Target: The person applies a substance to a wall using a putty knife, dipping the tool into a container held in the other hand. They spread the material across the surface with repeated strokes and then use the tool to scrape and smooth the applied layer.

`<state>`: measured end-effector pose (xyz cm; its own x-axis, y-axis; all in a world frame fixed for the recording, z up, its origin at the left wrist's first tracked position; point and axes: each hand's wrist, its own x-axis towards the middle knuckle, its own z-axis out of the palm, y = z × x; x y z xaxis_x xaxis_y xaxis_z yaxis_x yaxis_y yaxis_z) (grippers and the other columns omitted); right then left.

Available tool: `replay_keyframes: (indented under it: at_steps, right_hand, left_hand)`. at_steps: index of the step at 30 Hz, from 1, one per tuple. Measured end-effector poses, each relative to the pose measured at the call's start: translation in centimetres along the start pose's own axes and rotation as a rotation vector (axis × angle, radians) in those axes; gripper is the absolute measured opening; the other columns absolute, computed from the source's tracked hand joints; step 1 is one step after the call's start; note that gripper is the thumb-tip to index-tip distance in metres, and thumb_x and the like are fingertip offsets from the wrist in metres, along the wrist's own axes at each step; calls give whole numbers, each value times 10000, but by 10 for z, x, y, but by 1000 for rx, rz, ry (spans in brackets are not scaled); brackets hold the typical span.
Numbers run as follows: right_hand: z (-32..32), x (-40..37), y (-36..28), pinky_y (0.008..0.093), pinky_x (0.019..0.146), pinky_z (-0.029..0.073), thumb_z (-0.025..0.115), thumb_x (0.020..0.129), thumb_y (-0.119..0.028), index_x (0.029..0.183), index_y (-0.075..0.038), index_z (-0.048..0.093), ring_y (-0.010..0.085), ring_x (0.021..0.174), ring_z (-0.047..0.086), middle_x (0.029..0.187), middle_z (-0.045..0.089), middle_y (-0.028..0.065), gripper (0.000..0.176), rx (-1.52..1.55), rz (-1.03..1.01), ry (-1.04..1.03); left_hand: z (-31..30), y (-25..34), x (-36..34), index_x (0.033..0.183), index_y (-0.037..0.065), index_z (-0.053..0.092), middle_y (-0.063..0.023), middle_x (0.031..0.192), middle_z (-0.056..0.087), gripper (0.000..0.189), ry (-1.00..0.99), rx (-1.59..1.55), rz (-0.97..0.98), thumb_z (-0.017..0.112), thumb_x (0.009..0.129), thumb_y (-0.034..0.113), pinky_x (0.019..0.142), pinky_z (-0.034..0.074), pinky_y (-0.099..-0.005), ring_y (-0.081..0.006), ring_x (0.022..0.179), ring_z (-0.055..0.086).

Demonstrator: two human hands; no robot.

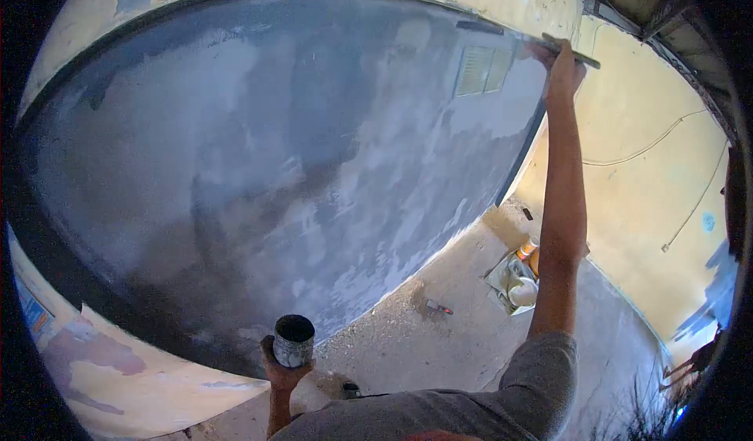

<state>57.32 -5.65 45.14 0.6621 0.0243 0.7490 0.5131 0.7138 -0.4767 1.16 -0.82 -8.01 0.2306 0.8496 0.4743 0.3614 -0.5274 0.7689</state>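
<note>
My left hand (284, 376) is wrapped round a round paint can (293, 352), low in front of me. The can is held upright, with paint-smeared sides and a dark inside. High up at the right, my right hand (562, 74) grips a long, thin, dark tool (584, 58) whose kind I cannot make out. That hand is by the upper right edge of a large grey-painted wall panel (259, 127) with a dark border and patchy lighter smears. A pale vent (482, 71) is set in the panel, left of my right hand.
On the floor (400, 347) lie a small red-and-grey tool (439, 308) and a pale sack (502, 278) with a white-and-orange tub (527, 248) beside it. A small black cup (351, 390) stands near my body. A cable (651, 145) runs along the yellow wall (627, 198); a person's arm (681, 370) shows far right.
</note>
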Motion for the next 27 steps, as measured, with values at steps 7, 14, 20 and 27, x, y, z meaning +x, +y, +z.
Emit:
replay_keyframes:
  at_steps: [7,14,20,27]
  right_hand:
    - [5,0,-11,356,651,580,556,820,-85,967,183,535,346,707,695,858,646,235,307,18,-25,20]
    - [-39,-2,-16,348,655,523,532,859,-104,914,114,622,272,637,623,869,655,173,242,99,-119,36]
    - [-61,-47,-6,349,713,512,507,908,-154,1013,91,602,323,832,676,1011,646,186,283,-11,-27,-131]
    - [-25,-110,24,357,788,467,491,926,-161,1078,94,556,353,938,659,1117,615,164,304,111,33,-174]
  left_hand:
    - [3,-12,-15,1244,32,376,-123,1115,517,1006,70,-237,-125,920,446,313,894,435,-419,-275,1027,520]
    - [-5,-14,-20,1253,28,359,-130,1153,495,1031,12,-151,-150,918,428,288,908,427,-423,-284,1058,503]
    - [-7,8,2,1182,50,385,-117,1089,510,955,-71,-220,-140,918,426,284,871,442,-422,-267,1015,520]
    - [1,-28,-1,1171,59,399,-115,1057,527,962,-141,-462,-254,943,416,305,845,457,-425,-257,973,542]
